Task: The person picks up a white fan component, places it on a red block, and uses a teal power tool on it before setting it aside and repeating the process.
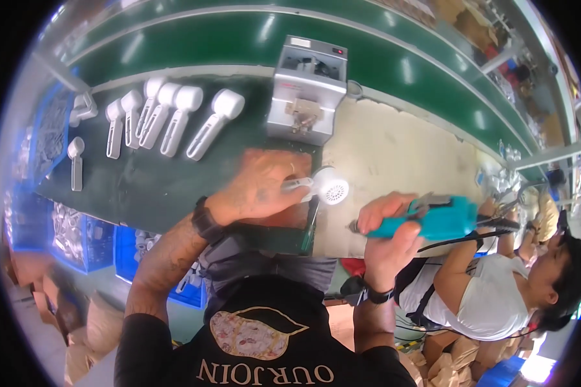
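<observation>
My left hand [258, 190] is closed around the handle of a white round-headed part [333, 187], whose round face with many small holes is turned up. It is over the seam between a dark green mat and a pale sheet. In my right hand [387, 238] is a teal electric screwdriver [450, 218], lying sideways with its tip pointing left, below and apart from the white part. A brownish-red pad [297, 160] lies under my left hand. Between my hands, a thin dark green strip [310, 226] runs along the seam.
Several similar white parts [174, 126] lie at the back left, another [76, 164] farther left. A silver box-shaped machine [306, 90] stands at the back. Blue bins [124, 255] with white pieces sit below the left edge. A person in a white shirt [487, 297] works at the right.
</observation>
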A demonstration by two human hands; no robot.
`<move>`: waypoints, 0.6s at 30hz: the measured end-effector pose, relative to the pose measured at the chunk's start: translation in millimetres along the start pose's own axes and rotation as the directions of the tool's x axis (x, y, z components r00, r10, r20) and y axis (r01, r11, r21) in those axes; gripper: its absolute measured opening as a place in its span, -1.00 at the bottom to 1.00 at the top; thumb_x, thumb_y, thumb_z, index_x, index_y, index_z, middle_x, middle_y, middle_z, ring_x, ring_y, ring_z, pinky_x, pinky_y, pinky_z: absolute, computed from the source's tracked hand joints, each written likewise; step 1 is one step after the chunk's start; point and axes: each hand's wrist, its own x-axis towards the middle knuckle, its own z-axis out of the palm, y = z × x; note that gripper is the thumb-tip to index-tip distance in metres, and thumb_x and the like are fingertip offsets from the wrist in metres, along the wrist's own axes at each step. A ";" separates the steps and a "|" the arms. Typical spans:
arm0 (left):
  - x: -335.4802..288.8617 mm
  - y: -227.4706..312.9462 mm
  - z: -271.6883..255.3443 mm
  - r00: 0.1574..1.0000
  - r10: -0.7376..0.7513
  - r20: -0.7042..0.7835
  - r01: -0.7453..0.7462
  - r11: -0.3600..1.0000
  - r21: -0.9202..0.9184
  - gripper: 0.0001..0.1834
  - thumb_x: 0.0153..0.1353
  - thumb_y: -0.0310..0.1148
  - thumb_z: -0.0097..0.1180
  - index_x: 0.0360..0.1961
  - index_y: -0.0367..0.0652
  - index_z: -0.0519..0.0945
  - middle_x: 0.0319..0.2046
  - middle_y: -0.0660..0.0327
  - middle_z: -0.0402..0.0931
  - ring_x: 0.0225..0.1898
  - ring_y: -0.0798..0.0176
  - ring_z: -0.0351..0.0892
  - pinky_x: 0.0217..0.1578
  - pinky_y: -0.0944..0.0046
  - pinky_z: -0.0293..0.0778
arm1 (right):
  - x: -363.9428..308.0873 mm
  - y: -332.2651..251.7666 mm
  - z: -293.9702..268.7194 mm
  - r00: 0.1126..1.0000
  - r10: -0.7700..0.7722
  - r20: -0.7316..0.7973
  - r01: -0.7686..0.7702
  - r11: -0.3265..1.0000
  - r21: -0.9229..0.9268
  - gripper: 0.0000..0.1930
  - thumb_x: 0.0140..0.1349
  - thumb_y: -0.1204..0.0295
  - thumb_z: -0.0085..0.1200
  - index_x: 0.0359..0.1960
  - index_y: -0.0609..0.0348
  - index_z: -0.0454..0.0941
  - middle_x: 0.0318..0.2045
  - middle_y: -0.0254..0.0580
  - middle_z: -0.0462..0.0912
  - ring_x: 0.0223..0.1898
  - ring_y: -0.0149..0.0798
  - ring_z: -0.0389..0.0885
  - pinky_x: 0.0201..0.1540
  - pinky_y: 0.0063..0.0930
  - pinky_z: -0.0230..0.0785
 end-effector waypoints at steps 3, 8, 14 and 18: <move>-8.7 -17.8 3.5 0.988 0.086 -0.131 -0.095 0.993 -0.064 -0.72 0.18 -0.27 0.29 -0.12 -0.13 0.68 -0.16 0.11 0.59 -0.05 0.02 0.58 0.04 0.09 0.45 | 39.5 7.3 30.7 0.991 -0.126 0.045 0.124 0.991 0.041 -0.39 0.35 -0.14 0.09 -0.10 0.30 0.43 -0.52 -0.24 0.45 -0.51 -0.31 0.43 -0.44 -0.40 0.32; -17.5 -33.5 10.8 0.935 0.287 -0.208 -0.273 0.957 0.096 -0.57 0.16 -0.10 0.32 0.02 -0.04 0.67 -0.08 0.17 0.55 -0.03 0.05 0.54 0.07 0.11 0.44 | 102.7 40.4 81.6 0.977 -0.193 0.093 0.207 0.963 -0.173 -0.52 0.53 0.05 -0.10 -0.06 0.34 0.49 -0.51 -0.27 0.51 -0.47 -0.35 0.50 -0.38 -0.47 0.36; -18.3 -28.8 11.7 0.968 0.160 -0.193 -0.139 0.983 0.121 -0.51 0.14 -0.03 0.32 0.04 -0.02 0.65 -0.08 0.26 0.55 -0.06 0.13 0.47 0.07 0.11 0.39 | 131.4 84.8 102.2 0.969 -0.210 0.128 0.228 0.962 -0.149 -0.65 0.53 0.18 -0.06 -0.13 0.31 0.48 -0.53 -0.28 0.52 -0.48 -0.37 0.51 -0.39 -0.48 0.36; -17.6 -30.1 14.4 0.974 0.137 -0.178 -0.122 0.988 0.091 -0.51 0.13 -0.05 0.32 0.07 0.01 0.64 -0.07 0.28 0.56 -0.03 0.14 0.46 0.09 0.10 0.38 | 127.1 93.7 100.0 0.973 -0.181 0.144 0.203 0.965 -0.163 -0.68 0.52 0.21 -0.05 -0.16 0.28 0.47 -0.52 -0.28 0.53 -0.49 -0.39 0.51 -0.39 -0.48 0.36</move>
